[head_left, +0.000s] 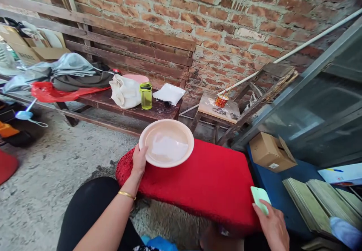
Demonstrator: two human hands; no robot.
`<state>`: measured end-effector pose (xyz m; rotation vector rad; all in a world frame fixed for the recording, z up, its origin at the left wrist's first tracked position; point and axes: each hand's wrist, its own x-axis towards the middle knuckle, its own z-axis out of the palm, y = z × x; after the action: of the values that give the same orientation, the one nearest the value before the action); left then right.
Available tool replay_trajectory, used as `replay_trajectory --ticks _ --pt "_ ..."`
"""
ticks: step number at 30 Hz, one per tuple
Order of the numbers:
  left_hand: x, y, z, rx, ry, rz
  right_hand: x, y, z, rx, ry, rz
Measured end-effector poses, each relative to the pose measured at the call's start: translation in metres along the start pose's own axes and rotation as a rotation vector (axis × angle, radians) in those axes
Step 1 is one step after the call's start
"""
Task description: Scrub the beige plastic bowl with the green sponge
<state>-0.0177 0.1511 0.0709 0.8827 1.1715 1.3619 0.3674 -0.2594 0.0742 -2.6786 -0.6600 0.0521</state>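
Note:
A pale pink plastic basin (166,158) rests on the far left part of a bench or table covered in red cloth (215,179). Something whitish or shiny shows on its bottom; whether it is water I cannot tell. My left hand (139,159) grips the basin's near left rim, thumb over the edge, and a gold bangle circles that wrist. At the right end of the red cloth, my right hand (270,217) has its fingers closed on a pale green flat piece (258,196) with rounded corners. Its exact kind does not show.
A wooden bench (127,109) by the brick wall holds a green bottle (146,95), a white cloth bag (124,91) and folded clothes. A small stool (210,107) carries a patterned cup (221,101). To the right are a cardboard box (270,151) and stacked greenish sheets (307,202).

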Motion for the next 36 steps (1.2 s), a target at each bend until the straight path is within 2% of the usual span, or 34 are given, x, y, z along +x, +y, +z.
replay_trajectory --ticks 2,4,8,10,14,15,17,21,23,26,28,31,34,36 --pt "0.001 -0.001 0.0 -0.003 0.001 -0.005 -0.001 0.011 -0.007 -0.056 0.048 0.093" --pt "0.001 -0.002 0.0 -0.007 -0.002 -0.009 0.0 0.014 -0.009 -0.021 0.056 0.129" --pt "0.0 -0.002 0.0 -0.009 -0.009 -0.001 0.003 0.011 -0.004 0.126 0.025 0.061" --pt "0.0 -0.002 0.0 -0.003 -0.003 0.0 0.005 0.016 -0.006 0.08 0.037 0.082" --pt "0.001 -0.002 0.0 0.006 0.01 0.003 0.004 0.027 -0.017 -0.011 0.098 0.224" --pt "0.002 -0.003 0.0 0.005 0.014 0.004 -0.001 0.023 -0.017 0.025 0.101 0.209" --pt "0.003 -0.005 -0.001 0.0 0.019 0.007 -0.015 0.008 -0.011 0.13 0.067 0.091" --pt "0.004 -0.006 -0.002 0.002 0.027 0.011 -0.044 -0.021 0.005 0.197 -0.146 -0.205" --pt "0.003 -0.005 -0.001 0.008 0.026 0.006 -0.048 -0.015 0.001 0.156 -0.165 -0.176" --pt "0.001 -0.003 0.0 0.018 0.026 0.007 -0.046 0.01 -0.02 0.006 -0.071 0.069" --pt "0.001 -0.003 0.001 0.016 0.024 0.013 -0.049 0.018 -0.03 -0.094 -0.013 0.143" --pt "0.002 -0.005 0.001 0.012 0.015 0.019 -0.066 -0.005 -0.022 -0.03 -0.014 0.039" --pt "0.004 -0.007 0.0 0.028 0.025 0.022 -0.086 -0.043 0.003 0.131 -0.15 -0.144" --pt "0.004 -0.008 -0.001 0.034 0.034 0.019 -0.089 -0.049 0.011 0.143 -0.206 -0.204"
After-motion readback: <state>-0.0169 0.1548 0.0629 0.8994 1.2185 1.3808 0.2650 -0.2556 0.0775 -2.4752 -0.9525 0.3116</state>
